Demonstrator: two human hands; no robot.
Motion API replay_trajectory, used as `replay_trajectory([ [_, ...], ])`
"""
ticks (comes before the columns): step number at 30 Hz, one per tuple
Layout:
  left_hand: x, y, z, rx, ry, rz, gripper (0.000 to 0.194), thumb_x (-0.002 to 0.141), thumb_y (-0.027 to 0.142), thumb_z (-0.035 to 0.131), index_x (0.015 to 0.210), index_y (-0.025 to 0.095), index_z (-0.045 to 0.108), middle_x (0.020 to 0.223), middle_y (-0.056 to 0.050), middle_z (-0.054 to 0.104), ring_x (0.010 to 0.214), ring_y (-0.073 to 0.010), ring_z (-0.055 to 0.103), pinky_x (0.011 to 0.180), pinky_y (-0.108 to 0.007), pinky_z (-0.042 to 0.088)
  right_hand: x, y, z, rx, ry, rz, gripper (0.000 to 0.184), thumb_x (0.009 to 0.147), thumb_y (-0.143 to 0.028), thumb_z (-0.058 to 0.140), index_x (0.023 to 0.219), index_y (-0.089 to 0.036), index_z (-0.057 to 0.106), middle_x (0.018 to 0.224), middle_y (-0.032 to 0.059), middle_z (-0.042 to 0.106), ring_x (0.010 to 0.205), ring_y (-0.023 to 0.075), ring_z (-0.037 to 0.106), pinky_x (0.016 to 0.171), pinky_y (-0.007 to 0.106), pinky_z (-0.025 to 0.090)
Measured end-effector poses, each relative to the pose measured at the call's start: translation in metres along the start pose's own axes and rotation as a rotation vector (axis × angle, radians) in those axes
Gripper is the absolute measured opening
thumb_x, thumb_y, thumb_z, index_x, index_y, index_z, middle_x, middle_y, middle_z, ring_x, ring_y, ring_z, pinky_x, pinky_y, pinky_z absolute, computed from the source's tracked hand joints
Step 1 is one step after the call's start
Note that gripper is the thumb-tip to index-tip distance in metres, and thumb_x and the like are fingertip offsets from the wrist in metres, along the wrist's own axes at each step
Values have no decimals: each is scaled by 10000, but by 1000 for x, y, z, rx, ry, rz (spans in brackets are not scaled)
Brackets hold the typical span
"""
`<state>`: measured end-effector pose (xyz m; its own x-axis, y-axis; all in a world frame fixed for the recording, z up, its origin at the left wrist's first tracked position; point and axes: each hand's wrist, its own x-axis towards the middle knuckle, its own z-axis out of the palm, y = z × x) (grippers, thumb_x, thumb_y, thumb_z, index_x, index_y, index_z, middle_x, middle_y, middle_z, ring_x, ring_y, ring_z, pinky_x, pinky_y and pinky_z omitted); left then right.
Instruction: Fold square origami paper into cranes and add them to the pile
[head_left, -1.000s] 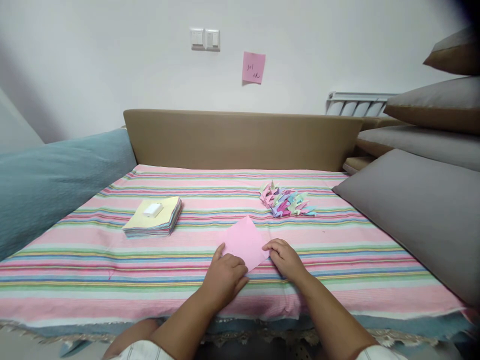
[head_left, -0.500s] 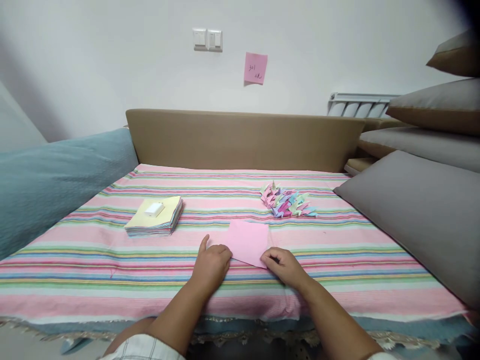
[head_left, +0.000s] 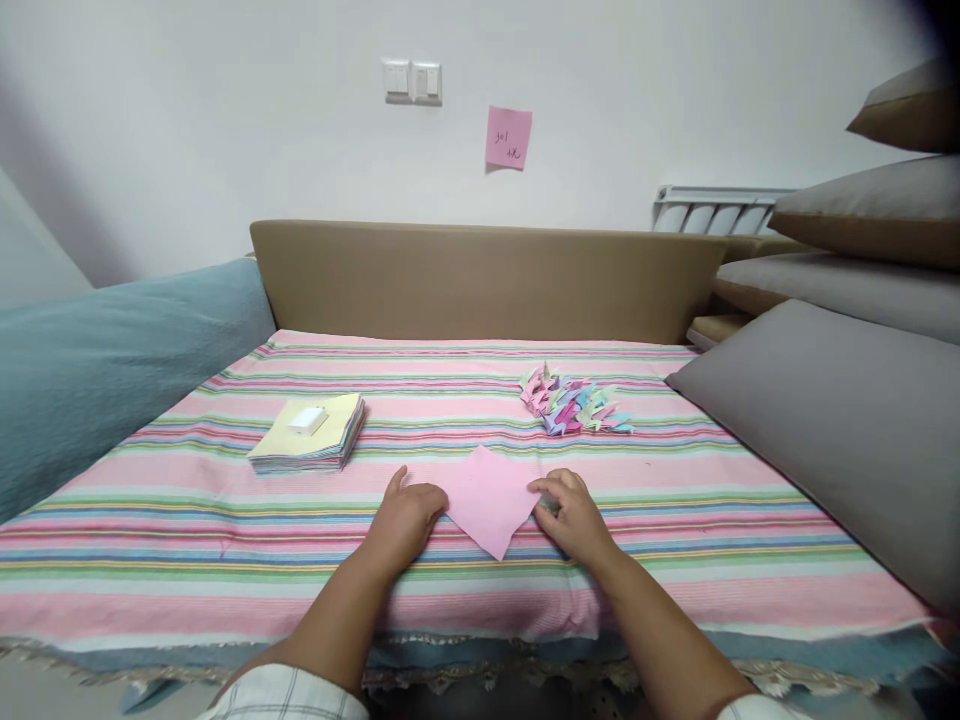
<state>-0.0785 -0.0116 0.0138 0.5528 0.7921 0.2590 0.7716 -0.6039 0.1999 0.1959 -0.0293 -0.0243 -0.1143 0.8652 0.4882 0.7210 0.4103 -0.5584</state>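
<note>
Handling a square sheet of pink paper [head_left: 491,505], the person sits at the near edge of a striped cloth [head_left: 225,590], the sheet lying cornerwise, low in the middle of the spread. At its nine o'clock corner the left hand [head_left: 403,520] has its fingertips down, one finger raised away; at three o'clock the right hand [head_left: 576,515] curls over the opposite corner, leaving a small gap between thumb and forefinger. I can't tell whether either pinches the paper or just presses it.

Measured from the sheet, a cluster of multicoloured folded-paper cranes [head_left: 574,402] sits towards one o'clock. A thick stack of coloured paper [head_left: 300,458] lies at ten, a small white block [head_left: 307,420] on its yellow top sheet. Teal fabric [head_left: 127,370] slopes up beyond it. At twelve stands a tan padded backrest [head_left: 480,285], with a handwritten pink note [head_left: 508,138] on the white wall [head_left: 585,100] above; paired light switches [head_left: 412,82] are nearer half past eleven. Grey cushions [head_left: 840,430] pile up between two and three.
</note>
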Motion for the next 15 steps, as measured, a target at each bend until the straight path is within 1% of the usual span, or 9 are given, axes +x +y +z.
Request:
replay_trajectory([
  [2, 0, -3, -1, -14, -36, 14, 240, 876, 188, 388, 822, 242, 615, 838, 17, 682, 830, -146, 600, 1042, -479, 207, -1, 2, 1, -15, -5, 8, 281, 693, -120, 537, 927, -207, 666, 1008, 89, 529, 1011, 240, 483, 907, 410, 417],
  [4, 0, -5, -3, -24, -65, 26, 242, 878, 192, 383, 832, 237, 615, 863, 6, 686, 843, -148, 600, 1032, -467, 230, -2, 3, 2, -15, -39, 8, 316, 665, -82, 534, 907, -218, 684, 1112, 90, 507, 1085, 245, 450, 952, 420, 392],
  [6, 0, -6, -4, -25, -76, 29, 236, 875, 197, 387, 837, 233, 617, 875, -5, 689, 849, -154, 598, 1024, -464, 241, -2, 4, 3, -3, -80, -1, 325, 656, -62, 531, 881, -226, 699, 1171, 85, 498, 1127, 247, 426, 972, 425, 378],
  [9, -1, -6, -6, -20, -71, 27, 214, 859, 205, 409, 847, 233, 622, 885, -14, 689, 868, -167, 592, 1015, -460, 256, -2, 6, 5, 10, -107, -13, 307, 667, -59, 532, 839, -240, 711, 1175, 77, 517, 1130, 247, 428, 969, 438, 378],
  [15, -1, -1, -11, -28, -51, 12, 204, 797, 157, 441, 857, 233, 621, 876, -11, 687, 871, -181, 594, 986, -443, 289, -2, 8, 7, -3, -90, -6, 288, 709, -80, 525, 838, -248, 720, 1173, 85, 525, 1129, 246, 434, 963, 446, 386],
])
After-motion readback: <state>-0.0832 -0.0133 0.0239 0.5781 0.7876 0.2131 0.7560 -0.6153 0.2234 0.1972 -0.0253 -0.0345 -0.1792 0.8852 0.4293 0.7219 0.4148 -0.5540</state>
